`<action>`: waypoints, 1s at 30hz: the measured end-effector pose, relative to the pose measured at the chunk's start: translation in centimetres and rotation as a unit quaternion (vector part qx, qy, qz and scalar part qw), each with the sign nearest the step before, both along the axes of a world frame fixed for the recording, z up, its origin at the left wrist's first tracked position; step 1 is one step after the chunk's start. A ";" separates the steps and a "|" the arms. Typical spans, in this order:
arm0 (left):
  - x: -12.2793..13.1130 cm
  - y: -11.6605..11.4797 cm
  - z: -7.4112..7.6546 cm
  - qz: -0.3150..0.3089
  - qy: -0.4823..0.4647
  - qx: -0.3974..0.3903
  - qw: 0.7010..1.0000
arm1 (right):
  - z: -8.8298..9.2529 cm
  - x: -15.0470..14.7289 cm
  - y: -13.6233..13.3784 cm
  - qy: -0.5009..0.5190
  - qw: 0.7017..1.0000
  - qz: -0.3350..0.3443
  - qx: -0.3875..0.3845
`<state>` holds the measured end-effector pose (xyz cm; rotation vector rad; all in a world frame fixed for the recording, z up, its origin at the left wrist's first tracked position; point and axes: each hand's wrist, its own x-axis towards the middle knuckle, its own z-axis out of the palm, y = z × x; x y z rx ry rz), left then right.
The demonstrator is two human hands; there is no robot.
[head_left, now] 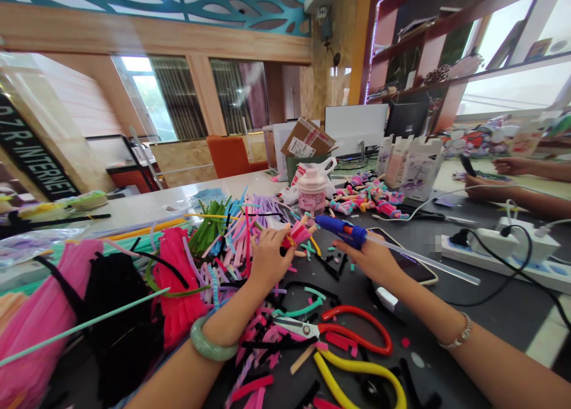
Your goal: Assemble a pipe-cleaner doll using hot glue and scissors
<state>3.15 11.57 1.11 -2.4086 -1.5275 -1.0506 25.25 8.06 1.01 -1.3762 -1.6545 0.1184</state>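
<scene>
Pink fuzzy bit in L hand, glue gun tip right by it

The pink fuzzy bit (300,235) is up over the desk (468,307), in the fingertips of the L hand (271,253). It sticks out to the right of that hand, & its long way runs up & right, twd the nose of the blue glue gun (341,227). The nose pts left at it, v. close; can't tell if they touch. L hand is the nearer one, b/c it has the bit. R hand is farther right.

The bit is small & soft, mostly hot pink w/ a little yellow or peach. Fingers hide some of it & it's blurry.

L hand: fingers pinched in on the bit. R hand (372,259): wrapped round the gun's grip, w/ a long clear glue stick (428,260) poking out the back.

Nr the hands: a phone (413,267) under the stick, a pink cup (311,194) behind the bit, red-handled cutters (307,330) & a yellow-handled tool (357,366) closer in, w/ lots of fuzzy scraps btwn. Far right, another person's hand (484,189) has a dark thing.
</scene>
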 end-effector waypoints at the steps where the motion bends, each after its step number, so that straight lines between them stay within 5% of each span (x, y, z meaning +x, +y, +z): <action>1: 0.0 0.0 0.0 -0.002 -0.001 0.002 1.000 | 0.0 0.0 0.0 0.001 1.000 -0.001 -0.001; 30: -0.3 0.4 -0.5 -0.026 -0.001 0.026 0.999 | 0.1 -0.1 -0.2 -0.003 1.000 -0.009 0.023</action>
